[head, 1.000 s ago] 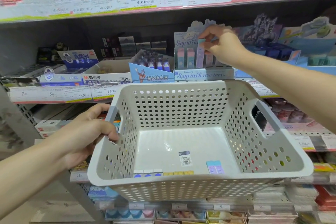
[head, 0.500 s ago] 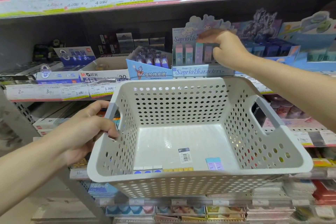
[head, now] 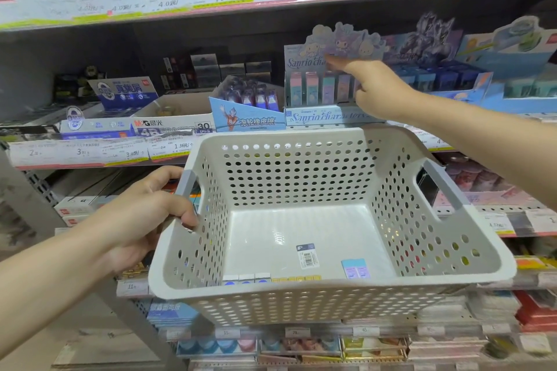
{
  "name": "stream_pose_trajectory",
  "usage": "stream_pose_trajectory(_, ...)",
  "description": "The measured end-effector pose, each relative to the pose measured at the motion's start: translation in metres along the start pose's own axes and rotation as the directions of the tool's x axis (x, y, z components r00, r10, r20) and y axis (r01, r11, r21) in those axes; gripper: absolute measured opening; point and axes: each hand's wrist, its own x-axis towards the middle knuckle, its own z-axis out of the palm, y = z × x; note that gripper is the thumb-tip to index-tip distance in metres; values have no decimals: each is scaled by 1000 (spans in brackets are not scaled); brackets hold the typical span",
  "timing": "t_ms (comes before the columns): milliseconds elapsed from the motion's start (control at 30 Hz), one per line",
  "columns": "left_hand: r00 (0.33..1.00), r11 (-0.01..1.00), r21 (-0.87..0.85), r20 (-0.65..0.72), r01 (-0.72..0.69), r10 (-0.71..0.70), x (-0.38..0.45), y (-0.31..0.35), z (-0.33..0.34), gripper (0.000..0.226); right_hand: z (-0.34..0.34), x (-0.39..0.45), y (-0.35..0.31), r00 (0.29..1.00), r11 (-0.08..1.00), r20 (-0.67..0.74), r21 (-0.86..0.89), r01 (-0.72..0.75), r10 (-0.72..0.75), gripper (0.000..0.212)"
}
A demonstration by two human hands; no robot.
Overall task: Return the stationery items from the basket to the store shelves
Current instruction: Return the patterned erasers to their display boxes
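My left hand [head: 144, 217] grips the left handle of a white perforated basket [head: 494, 268] held in front of the shelves. Inside, along the near wall, lie a row of small white-and-blue erasers [head: 246, 278], a yellow strip [head: 297, 279], a pale blue and purple eraser [head: 355, 269] and a small barcoded pack [head: 307, 255]. My right hand [head: 376, 89] reaches over the basket to the Sanrio display box [head: 319, 119], its fingers spread above the upright pastel erasers [head: 313, 89]. It holds nothing that I can see.
A blue Ultraman eraser box [head: 247, 119] and an M&G 4B eraser box [head: 168, 126] stand left of the Sanrio display. More blue display boxes [head: 512, 96] fill the shelf to the right. Price labels [head: 90, 153] line the shelf edges. Lower shelves hold stacked packs.
My right hand held a purple eraser over the Sanrio box, set it down into the row, and now opens with fingers lifted off. The basket and left hand stayed put.
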Motion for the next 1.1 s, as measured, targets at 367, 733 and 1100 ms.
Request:
stream_pose_trajectory(367,1000,1000,3,-14,-17,17,5,-3,-1,47,16,-59,-68,888,954,450,-210,213,-99,22)
stream_pose_trajectory(733,999,999,-30,33,-41,42,0,-5,-1,58,76,-94,-69,164,819,931,-365,442,327,40)
stream_pose_trajectory(1100,998,998,-35,18,-55,55,3,-5,-4,60,89,-93,-55,215,848,947,-313,428,240,27)
